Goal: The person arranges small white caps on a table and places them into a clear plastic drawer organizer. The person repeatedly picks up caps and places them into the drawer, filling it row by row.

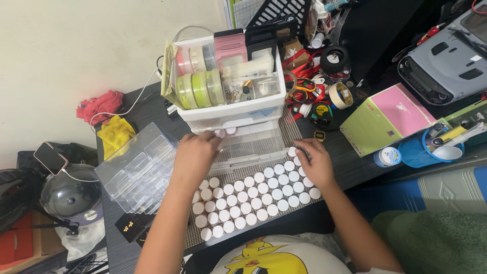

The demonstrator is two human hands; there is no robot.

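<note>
Several small round white-capped jars (253, 195) stand in rows on a mesh mat (238, 175) at the desk's front edge. My left hand (195, 157) reaches over the far left end of the rows, fingers curled at a small jar (221, 134) near an open clear plastic drawer (253, 147). My right hand (315, 162) rests on the right end of the rows, fingertips pinching a white jar (291, 151). The drawer is pulled out of a white drawer unit (231, 114).
A clear compartment organiser (137, 170) lies left of the mat. On the drawer unit sit tape rolls and pink boxes (231, 48). To the right are a pink and green box (385, 119), a blue cup of tools (431, 147) and tape rolls (339, 95).
</note>
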